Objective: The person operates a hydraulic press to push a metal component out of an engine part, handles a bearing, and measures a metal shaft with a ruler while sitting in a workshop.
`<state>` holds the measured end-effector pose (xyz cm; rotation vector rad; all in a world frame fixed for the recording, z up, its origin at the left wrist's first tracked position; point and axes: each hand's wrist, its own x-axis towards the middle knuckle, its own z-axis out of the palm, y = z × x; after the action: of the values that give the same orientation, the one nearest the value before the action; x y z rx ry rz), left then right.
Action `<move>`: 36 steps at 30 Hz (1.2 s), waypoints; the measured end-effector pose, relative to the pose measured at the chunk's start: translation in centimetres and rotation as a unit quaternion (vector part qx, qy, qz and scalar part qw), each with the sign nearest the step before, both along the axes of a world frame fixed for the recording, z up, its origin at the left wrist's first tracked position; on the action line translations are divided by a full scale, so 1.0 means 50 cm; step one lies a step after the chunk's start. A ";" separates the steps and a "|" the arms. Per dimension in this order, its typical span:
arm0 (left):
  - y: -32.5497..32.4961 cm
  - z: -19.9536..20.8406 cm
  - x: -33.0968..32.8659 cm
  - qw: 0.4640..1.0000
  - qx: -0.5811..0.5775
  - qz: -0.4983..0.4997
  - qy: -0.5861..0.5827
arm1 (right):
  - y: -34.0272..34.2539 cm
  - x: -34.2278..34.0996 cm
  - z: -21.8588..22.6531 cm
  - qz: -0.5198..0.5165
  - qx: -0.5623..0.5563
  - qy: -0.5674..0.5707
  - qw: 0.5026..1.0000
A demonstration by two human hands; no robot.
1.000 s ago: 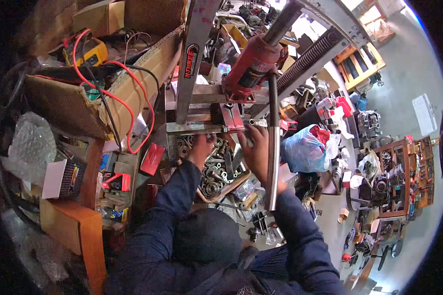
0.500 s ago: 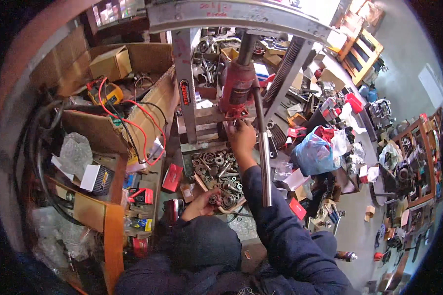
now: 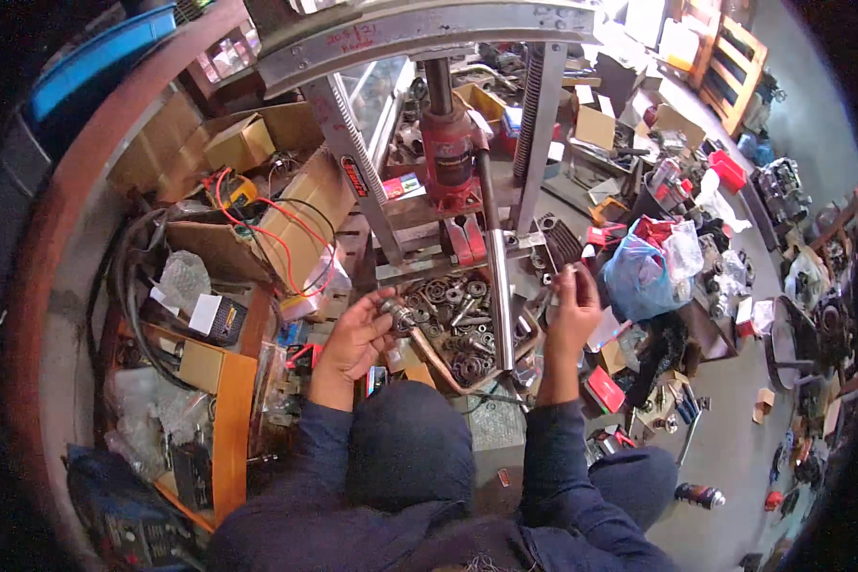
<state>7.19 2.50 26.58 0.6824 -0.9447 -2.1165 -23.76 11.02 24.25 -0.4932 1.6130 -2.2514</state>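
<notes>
My left hand (image 3: 353, 343) is closed round a small, shiny cylindrical metal part (image 3: 399, 314), at the left edge of a tray. That tray (image 3: 437, 370) has a brownish rim and is full of greasy gears, rings and short shafts. To its right my right hand (image 3: 576, 310) is raised with its fingers pinched together; something small and pale shows at the tips, too small to name. Beyond the tray stands a press frame (image 3: 358, 173) with a red bottle jack (image 3: 448, 157). The jack's long steel handle (image 3: 500, 296) slants down between my hands, over the tray.
On the left, cardboard boxes (image 3: 296, 224) hold a yellow meter (image 3: 243, 191) with red and black leads. A blue plastic bag (image 3: 636, 276) and a red-and-white box (image 3: 603, 391) lie on the right. A spray can (image 3: 700, 496) lies on the floor at lower right.
My right hand has left the base of the jack and come back to the right of the tray. My left hand has risen with the metal part. The view has shifted.
</notes>
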 end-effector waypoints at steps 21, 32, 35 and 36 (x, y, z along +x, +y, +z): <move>0.125 0.381 -0.292 0.946 -0.243 0.155 0.146 | 0.122 0.029 0.461 0.332 -0.075 0.176 0.924; 0.162 0.395 -0.275 0.885 -0.381 0.202 0.173 | 0.147 0.105 0.460 0.324 -0.115 0.079 0.936; 0.185 0.379 -0.287 0.869 -0.391 0.274 0.131 | 0.134 0.121 0.423 0.282 -0.092 0.103 0.950; 0.184 0.359 -0.285 0.830 -0.464 0.305 0.058 | 0.136 0.125 0.412 0.318 -0.103 -0.010 0.943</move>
<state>-7.05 11.71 44.51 0.2655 -1.3030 -0.9329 -17.50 17.83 44.85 -0.8937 1.0038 -1.9091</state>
